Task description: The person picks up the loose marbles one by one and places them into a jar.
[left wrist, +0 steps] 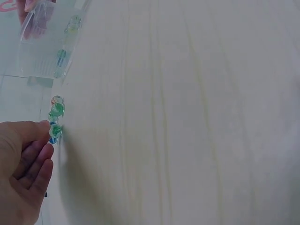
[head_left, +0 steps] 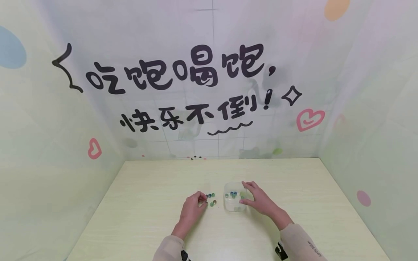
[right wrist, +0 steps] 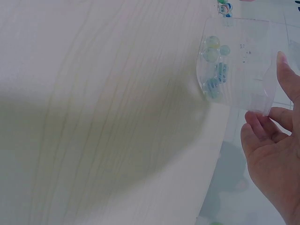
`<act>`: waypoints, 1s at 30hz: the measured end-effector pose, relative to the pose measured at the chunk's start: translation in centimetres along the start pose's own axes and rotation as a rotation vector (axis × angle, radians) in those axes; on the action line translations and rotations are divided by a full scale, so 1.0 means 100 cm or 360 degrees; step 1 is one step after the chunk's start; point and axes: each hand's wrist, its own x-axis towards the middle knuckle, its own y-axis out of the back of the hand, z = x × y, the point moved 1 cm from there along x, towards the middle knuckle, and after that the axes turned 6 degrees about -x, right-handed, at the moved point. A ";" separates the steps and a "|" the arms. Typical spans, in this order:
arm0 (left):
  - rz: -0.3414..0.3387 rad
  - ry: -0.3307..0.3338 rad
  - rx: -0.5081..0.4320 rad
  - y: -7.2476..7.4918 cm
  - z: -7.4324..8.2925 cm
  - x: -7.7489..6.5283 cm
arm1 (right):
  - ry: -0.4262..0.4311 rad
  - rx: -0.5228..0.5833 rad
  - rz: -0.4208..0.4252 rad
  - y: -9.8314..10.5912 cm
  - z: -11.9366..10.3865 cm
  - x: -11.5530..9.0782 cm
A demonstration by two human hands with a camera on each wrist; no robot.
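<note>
My left hand (head_left: 191, 208) is bent over a small group of glass marbles (head_left: 213, 195) on the table, left of a clear plastic container. In the left wrist view its thumb tip meets a green marble (left wrist: 55, 130); whether a fingertip pinches a marble from the far side is hidden. Green, blue and reddish marbles lie close together there. The clear container (right wrist: 253, 56) stands upright with several green and blue marbles (right wrist: 212, 54) on its bottom. My right hand (head_left: 261, 201) grips the container's right side, thumb and fingers spread along the rim.
The pale wood-grain table (head_left: 147, 181) runs back to a printed cloth wall (head_left: 196, 145) with black lettering. Similar cloth walls stand at the left (head_left: 58, 174) and right (head_left: 369, 163) edges.
</note>
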 end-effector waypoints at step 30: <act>-0.0045 0.0093 0.0043 -0.006 -0.003 -0.001 | 0.0006 -0.0023 0.0015 -0.002 0.002 0.000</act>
